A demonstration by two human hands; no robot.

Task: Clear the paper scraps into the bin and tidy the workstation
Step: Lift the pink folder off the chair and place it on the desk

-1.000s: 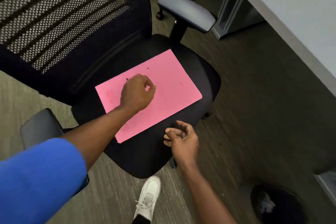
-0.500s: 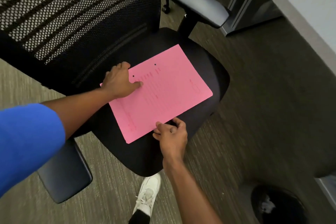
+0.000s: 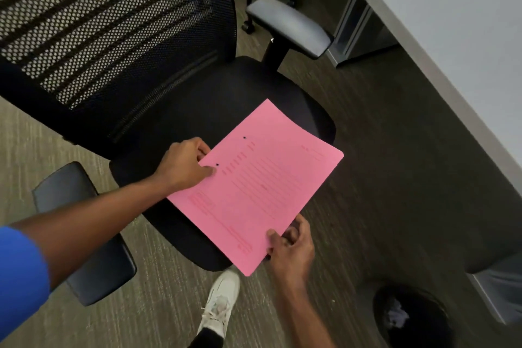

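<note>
1. Head view: you've got the pink sheet (image 3: pixel 260 186) in both hands. It's thin, flat paper, rectangular, w/ two small dark punch holes near its upper-left edge, and the far corner curls a bit.
2. Your left hand (image 3: pixel 185 164) pinches that punched edge, thumb on top, fingers tucked under.
3. Your right hand (image 3: pixel 292 246) is closed on the near-right edge, thumb on top.
4. The sheet is over the front of the seat (image 3: pixel 203 110), which is black, padded fabric; can't tell if it touches. The chair back is open mesh w/ round holes; the armrests are smooth and grey.
5. Long axis runs from near-left to far-right, tilted diagonally across the seat.
6. Faint printed lines show through, too blurred to read.
7. The bin (image 3: pixel 421 316) is round and black, at lower right on ribbed carpet, w/ crumpled white paper inside.
</note>
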